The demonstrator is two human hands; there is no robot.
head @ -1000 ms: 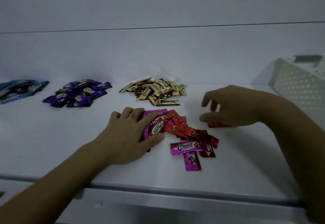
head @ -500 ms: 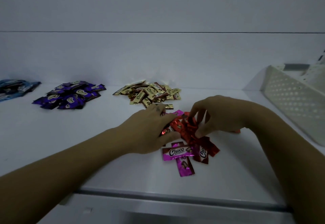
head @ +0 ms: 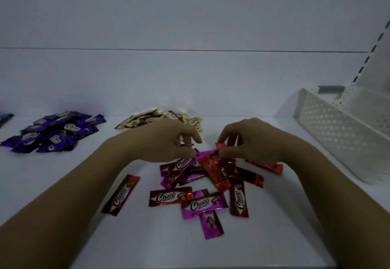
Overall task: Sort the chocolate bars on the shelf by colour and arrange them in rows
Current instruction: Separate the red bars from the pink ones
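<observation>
At the far left edge a few blue bars [head: 6, 117] are cut off by the frame. Just to their right lies the purple pile [head: 52, 132]. In front of it the white shelf [head: 69, 175] is bare down to the left forearm. A lone red bar [head: 121, 194] lies slantwise, apart from the rest. The gold pile [head: 145, 118] sits at the back against the wall, partly behind the left hand [head: 166, 142]. That hand's fingers are curled and its thumb tip touches the end of a pink bar [head: 205, 153]. Whether it grips the bar cannot be told.

The mixed heap of red and pink bars [head: 211, 180] lies between both wrists, with bars overlapping. The right hand [head: 255, 144], close to the left, pinches the corner of a red bar [head: 219, 146] between forefinger and thumb. Bare shelf lies between its forearm and the white perforated basket [head: 337, 127], which stands at the right. Behind it rises a slotted upright [head: 371, 54].

The shelf is smooth, the back wall [head: 190, 78] is plain, and the light is dim.
</observation>
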